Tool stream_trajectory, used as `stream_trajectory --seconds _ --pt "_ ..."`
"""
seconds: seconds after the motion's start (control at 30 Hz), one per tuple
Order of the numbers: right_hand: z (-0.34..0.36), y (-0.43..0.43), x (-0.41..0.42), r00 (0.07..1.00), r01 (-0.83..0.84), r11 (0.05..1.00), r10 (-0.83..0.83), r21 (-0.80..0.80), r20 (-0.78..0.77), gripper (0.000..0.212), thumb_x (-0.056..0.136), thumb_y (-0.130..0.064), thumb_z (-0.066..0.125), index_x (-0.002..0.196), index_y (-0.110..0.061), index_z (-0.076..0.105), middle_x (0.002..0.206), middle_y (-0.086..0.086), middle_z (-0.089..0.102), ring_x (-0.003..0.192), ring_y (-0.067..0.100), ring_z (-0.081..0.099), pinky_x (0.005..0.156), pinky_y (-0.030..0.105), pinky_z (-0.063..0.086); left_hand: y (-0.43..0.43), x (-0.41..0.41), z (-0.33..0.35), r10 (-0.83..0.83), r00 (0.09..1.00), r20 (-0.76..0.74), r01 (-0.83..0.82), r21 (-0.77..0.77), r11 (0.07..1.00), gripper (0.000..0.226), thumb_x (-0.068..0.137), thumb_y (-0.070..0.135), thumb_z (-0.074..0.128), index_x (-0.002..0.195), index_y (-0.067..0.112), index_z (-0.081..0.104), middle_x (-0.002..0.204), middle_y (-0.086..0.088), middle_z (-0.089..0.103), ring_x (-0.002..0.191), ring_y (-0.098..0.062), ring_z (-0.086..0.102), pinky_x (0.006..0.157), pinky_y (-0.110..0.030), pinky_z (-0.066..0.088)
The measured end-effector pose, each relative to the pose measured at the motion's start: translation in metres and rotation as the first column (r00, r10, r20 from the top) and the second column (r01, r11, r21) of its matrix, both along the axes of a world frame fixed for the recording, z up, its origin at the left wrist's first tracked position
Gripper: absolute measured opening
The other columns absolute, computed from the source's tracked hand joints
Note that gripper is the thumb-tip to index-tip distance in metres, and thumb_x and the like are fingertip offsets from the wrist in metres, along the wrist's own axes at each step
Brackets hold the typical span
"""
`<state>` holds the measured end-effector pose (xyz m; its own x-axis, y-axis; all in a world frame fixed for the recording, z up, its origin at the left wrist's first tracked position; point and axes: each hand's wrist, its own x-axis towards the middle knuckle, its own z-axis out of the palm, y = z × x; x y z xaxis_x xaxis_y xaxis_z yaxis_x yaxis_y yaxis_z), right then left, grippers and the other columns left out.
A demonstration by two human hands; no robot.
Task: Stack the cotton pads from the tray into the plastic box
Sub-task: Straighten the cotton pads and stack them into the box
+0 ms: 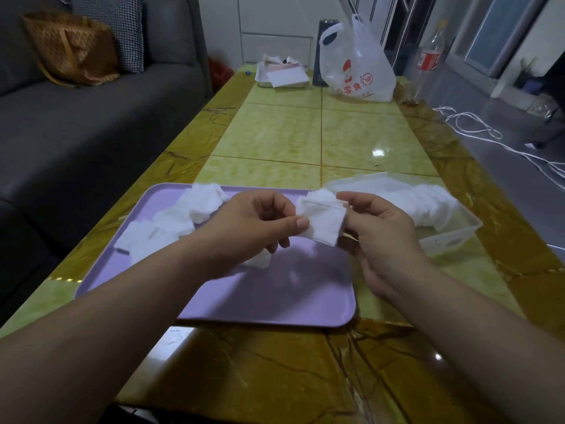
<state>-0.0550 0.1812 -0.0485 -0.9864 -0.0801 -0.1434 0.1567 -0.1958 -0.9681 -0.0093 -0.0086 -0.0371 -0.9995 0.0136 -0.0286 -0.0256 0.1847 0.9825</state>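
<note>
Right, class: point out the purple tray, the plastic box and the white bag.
purple tray (275,296), head view, bare floor near its front edge.
plastic box (449,242), head view, clear near wall.
white bag (357,71), head view, printed front.

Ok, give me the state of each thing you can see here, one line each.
tray: flat on the table.
loose pads: heaped on the tray's far left.
held pads: small stack, lifted over the tray.
left hand: pinches the held pads.
right hand: grips the held pads too.
plastic box: open, pads in a row inside.
plastic bag: standing, handles up.
bottle: upright.
</note>
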Motion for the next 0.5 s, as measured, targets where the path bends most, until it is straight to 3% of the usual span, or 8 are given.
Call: stream_trajectory --seconds 0.13,0.23,0.3,0.4,0.5 --pt "0.003 -0.001 0.003 0.998 -0.057 0.998 0.056 -0.026 -0.018 0.021 0.089 0.008 0.067 0.091 -0.011 0.075 0.089 0.005 0.078 0.082 0.022 0.074 0.061 0.032 0.06 0.001 -0.003 -0.005 0.067 0.998 -0.005 -0.067 -0.059 0.996 0.014 0.089 0.015 0.078 0.084 0.009 0.066 0.062 -0.002 0.065 0.051 -0.007 0.058 0.052 -0.02 0.046" --pt "0.007 0.0 0.003 0.994 -0.109 0.991 0.11 -0.082 0.004 0.008 0.092 -0.004 0.068 0.097 -0.008 0.073 0.091 0.011 0.076 0.081 0.023 0.073 0.063 0.033 0.06 0.002 -0.004 -0.007 0.088 0.996 -0.001 -0.088 -0.08 0.993 0.015 0.087 0.016 0.08 0.084 0.01 0.066 0.061 0.0 0.065 0.051 -0.007 0.058 0.051 -0.02 0.046" --pt "0.006 0.002 0.003 0.984 -0.18 0.979 0.18 -0.093 -0.009 0.029 0.083 -0.017 0.079 0.109 -0.008 0.071 0.103 0.014 0.073 0.09 0.026 0.073 0.074 0.037 0.06 0.002 -0.005 -0.009 0.107 0.994 -0.007 -0.107 -0.089 0.99 0.017 0.086 0.017 0.081 0.085 0.01 0.066 0.061 0.001 0.066 0.052 -0.009 0.059 0.052 -0.022 0.047" --pt "-0.003 0.002 0.004 0.964 -0.229 0.968 0.24 0.106 -0.118 0.066 0.064 -0.004 0.09 0.122 -0.016 0.064 0.114 0.013 0.073 0.103 0.029 0.074 0.087 0.041 0.061 -0.001 -0.007 -0.013 0.121 0.992 -0.037 -0.125 -0.172 0.977 0.029 0.081 0.022 0.087 0.097 0.016 0.064 0.07 -0.006 0.069 0.059 -0.013 0.061 0.055 -0.028 0.047" --pt "-0.013 0.001 0.005 0.931 -0.235 0.921 0.306 0.312 -0.2 0.06 0.07 0.009 0.072 0.121 -0.024 0.064 0.116 0.004 0.072 0.106 0.023 0.072 0.09 0.039 0.06 -0.002 -0.004 -0.015 0.022 1.0 -0.017 -0.027 -0.38 0.925 0.047 0.077 0.027 0.088 0.115 0.031 0.061 0.072 -0.002 0.069 0.058 -0.009 0.06 0.053 -0.026 0.047"
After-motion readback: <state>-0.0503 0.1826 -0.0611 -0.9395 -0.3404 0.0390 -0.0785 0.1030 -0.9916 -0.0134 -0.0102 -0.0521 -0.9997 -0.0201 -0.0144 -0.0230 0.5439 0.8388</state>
